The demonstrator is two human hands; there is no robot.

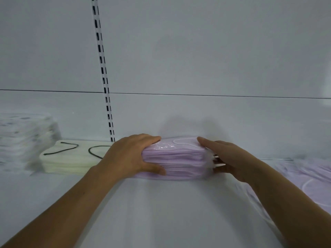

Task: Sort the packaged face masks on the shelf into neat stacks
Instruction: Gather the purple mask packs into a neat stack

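A stack of purple packaged face masks (pixel 176 161) sits on the white shelf (pixel 161 212), close to the back wall. My left hand (pixel 129 156) grips its left end, with the fingers curled over the top and the thumb against the lower front edge. My right hand (pixel 231 158) is at the right end. One straight digit lies along the top edge and the other fingertips press against the clear wrapper ends. More purple masks (pixel 308 178) lie loose and flat at the right.
A cream mask stack with black ear loops (pixel 71 158) stands to the left of my left hand. Further left is a taller, blurred white patterned stack (pixel 23 140). A slotted upright (pixel 105 83) runs down the back wall.
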